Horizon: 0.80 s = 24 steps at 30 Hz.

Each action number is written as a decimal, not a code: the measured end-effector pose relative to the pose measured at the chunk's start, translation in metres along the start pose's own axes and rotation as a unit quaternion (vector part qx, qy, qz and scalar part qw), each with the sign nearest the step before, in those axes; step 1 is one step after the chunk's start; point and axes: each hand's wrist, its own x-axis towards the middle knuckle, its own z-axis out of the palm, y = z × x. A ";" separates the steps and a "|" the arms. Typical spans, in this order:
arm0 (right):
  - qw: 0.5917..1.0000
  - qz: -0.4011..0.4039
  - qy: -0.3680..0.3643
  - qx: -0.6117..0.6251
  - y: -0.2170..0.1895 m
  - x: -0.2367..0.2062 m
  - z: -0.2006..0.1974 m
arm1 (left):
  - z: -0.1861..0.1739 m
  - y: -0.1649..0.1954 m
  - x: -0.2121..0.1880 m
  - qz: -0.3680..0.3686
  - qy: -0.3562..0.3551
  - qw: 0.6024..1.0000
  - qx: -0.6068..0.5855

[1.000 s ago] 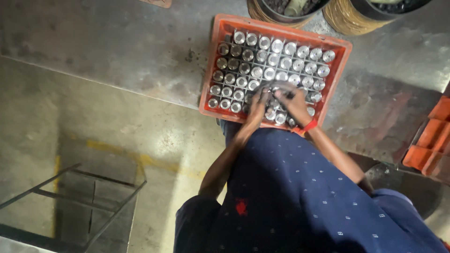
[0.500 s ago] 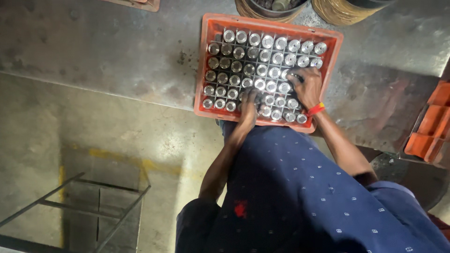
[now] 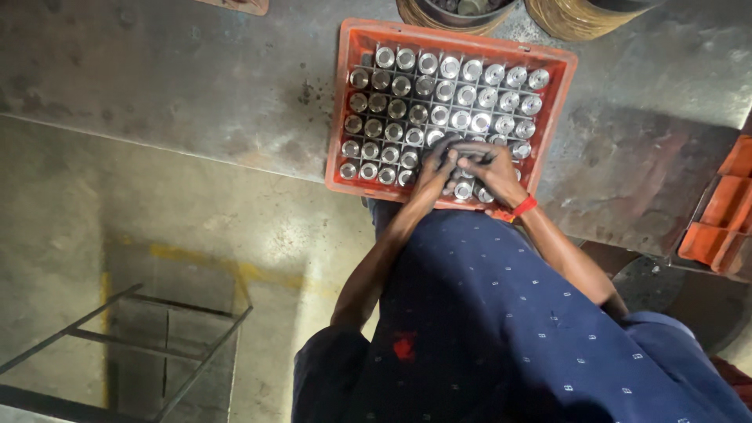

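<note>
Shiny metal cylinders [image 3: 439, 92] in many rows, one orange crate [image 3: 347, 94], left hand [image 3: 439, 163] and right hand [image 3: 492, 174] both pinching one cylinder together.

My left hand [image 3: 437, 168] and right hand [image 3: 492, 174] cover several metal cylinders [image 3: 439, 94] in the orange crate [image 3: 341, 110]; I can't tell what the fingers grip. Far buckets [image 3: 454, 12] are cut off.
</note>
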 end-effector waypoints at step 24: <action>0.993 -0.020 -0.099 0.068 -0.009 0.021 -0.009 | -0.001 0.006 -0.003 -0.003 0.003 0.991 -0.135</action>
